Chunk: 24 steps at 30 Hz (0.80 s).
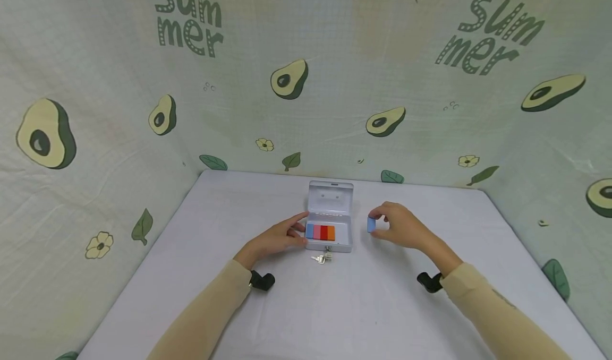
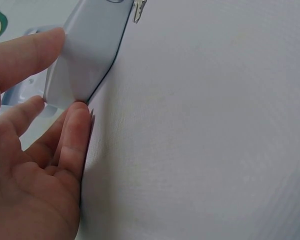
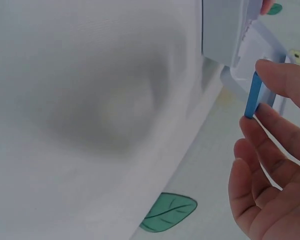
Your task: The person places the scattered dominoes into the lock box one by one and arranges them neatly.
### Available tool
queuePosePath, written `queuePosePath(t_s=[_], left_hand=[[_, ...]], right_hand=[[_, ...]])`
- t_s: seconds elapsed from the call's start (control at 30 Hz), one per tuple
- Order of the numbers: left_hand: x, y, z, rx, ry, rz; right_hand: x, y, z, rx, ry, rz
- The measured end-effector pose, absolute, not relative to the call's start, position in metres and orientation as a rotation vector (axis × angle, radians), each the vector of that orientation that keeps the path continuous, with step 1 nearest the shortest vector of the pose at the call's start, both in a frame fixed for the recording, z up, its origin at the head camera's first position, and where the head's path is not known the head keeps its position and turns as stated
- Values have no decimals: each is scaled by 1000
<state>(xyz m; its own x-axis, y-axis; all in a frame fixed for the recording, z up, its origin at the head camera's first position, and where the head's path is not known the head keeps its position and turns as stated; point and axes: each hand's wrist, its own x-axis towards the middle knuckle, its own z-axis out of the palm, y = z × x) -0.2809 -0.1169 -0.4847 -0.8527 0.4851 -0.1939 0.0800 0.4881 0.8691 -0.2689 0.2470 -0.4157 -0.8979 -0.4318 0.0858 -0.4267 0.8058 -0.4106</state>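
A pale metal cash box (image 1: 341, 246) lies on the table with its lid (image 1: 330, 198) raised. Inside, at the left, sits a row of coloured blocks (image 1: 324, 232): blue, pink, red and orange. My left hand (image 1: 274, 239) touches the left end of the box, thumb near the front corner and index finger near the hinge corner. To the right of the box, my right hand (image 1: 399, 226) pinches a thin blue block (image 3: 253, 95) between thumb and fingertips. The block stands upright in that grip, apart from the box.
Small keys (image 1: 321, 258) lie in front of the box by its lock (image 1: 328, 249). A white cloth covers the table (image 1: 315, 317). Behind and at both sides hangs a patterned curtain (image 1: 334, 46) with avocados.
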Motion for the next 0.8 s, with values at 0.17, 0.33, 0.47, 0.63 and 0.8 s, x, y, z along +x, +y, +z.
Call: queuePosePath(t_s=[0.17, 0.33, 0.47, 0.63, 0.8], left_hand=[[-281, -117, -485, 474, 2323, 1322], [-282, -117, -486, 471, 2327, 1323], [-282, -117, -487, 486, 2330, 1316], [-283, -118, -488, 497, 2333, 1319], [-283, -118, -489, 498, 2333, 1332]], right_hand=[[-272, 229, -414, -712, 2958, -676], [-275, 215, -414, -726, 2945, -668], [-277, 206, -416, -747, 2944, -656], [-280, 197, -421, -740, 2930, -657], [-283, 190, -426, -752, 2909, -665]])
